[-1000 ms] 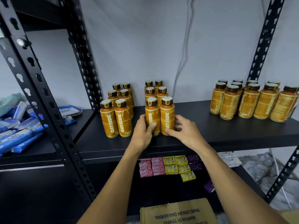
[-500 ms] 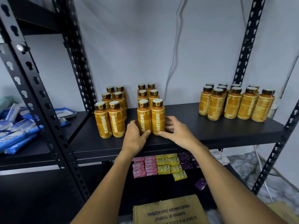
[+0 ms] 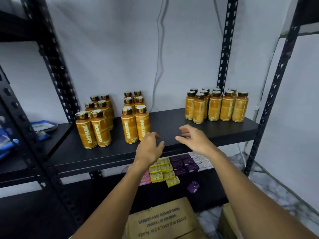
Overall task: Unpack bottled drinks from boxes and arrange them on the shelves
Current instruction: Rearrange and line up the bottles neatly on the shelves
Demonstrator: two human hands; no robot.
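Three groups of orange bottled drinks with dark caps stand on the black shelf [image 3: 172, 118]: a left group [image 3: 94, 128], a middle group [image 3: 135, 125] in two rows, and a right group [image 3: 215, 107]. My left hand [image 3: 150, 147] hovers just right of the middle group's front bottles, fingers loosely curled, holding nothing. My right hand [image 3: 193, 138] hangs over the bare shelf between the middle and right groups, fingers relaxed and empty.
A cardboard box [image 3: 162, 221] sits below me on the floor, a second box [image 3: 229, 221] beside it. Small yellow, purple and pink packs [image 3: 165, 171] lie on the lower shelf. Blue packets [image 3: 43, 125] fill the left rack. Black uprights [image 3: 57, 69] frame the bay.
Both hands have let go of the middle group's front two bottles and drawn back to the right. The view has shifted, so the shelf appears further left.
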